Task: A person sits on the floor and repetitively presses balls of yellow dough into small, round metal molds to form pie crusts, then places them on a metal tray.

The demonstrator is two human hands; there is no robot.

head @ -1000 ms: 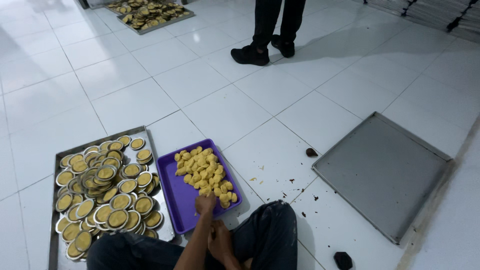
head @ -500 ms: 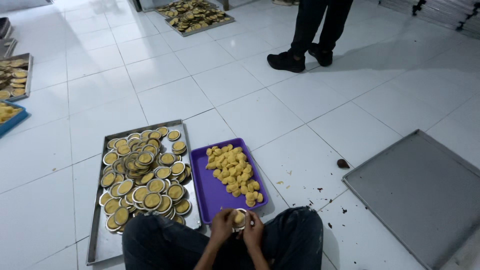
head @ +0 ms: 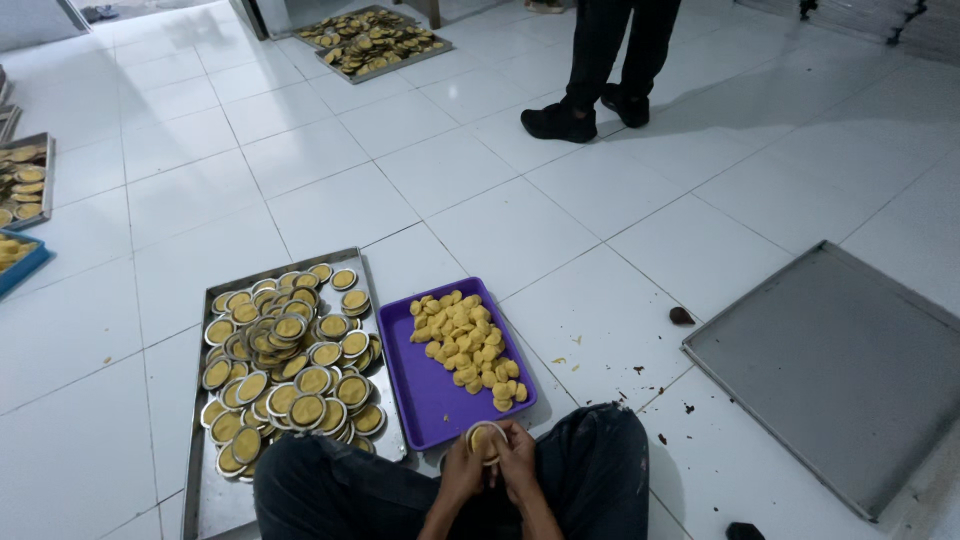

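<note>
Head view: round mould (head: 486,440) face-up between hands (head: 490,470).

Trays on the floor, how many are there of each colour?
Silver metal trays: 4, one full of small round tins by the knees, one bare at the right, one far at the top, one at the left edge
Purple tray: 1
Blue tray: 1
Total: 6

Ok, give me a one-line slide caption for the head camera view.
Both hands hold a small round mould over a purple tray of yellow cakes.
</note>
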